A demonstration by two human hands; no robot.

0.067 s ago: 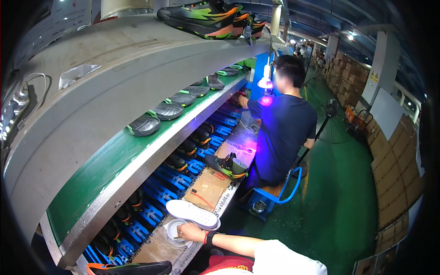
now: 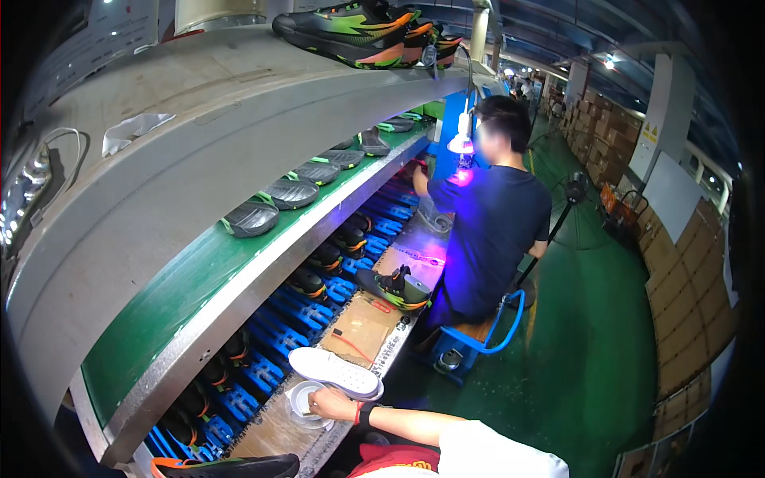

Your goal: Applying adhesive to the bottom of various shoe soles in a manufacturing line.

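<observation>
My right hand [image 2: 331,403], with a dark band at the wrist, reaches in from the lower right. Its fingers are pinched together over a small white bowl [image 2: 298,396] on the bench; whatever they hold is too small to make out. Just beyond the bowl lies a white shoe-sole-shaped piece [image 2: 328,368] dotted with small holes. At the bottom edge, part of a black shoe [image 2: 231,467] with an orange trim shows. My left hand is out of the picture.
Black shoes sit along blue holders [image 2: 263,371] beside the bench. Dark soles [image 2: 291,193] line the green belt above. Further along the bench stands a black-and-green shoe [image 2: 396,288]. A co-worker [image 2: 498,227] sits on a blue-framed chair [image 2: 488,338] under a purple lamp [image 2: 461,143].
The co-worker's reaching arm has shifted slightly near the lamp. My right hand stays at the bowl with almost no movement.
</observation>
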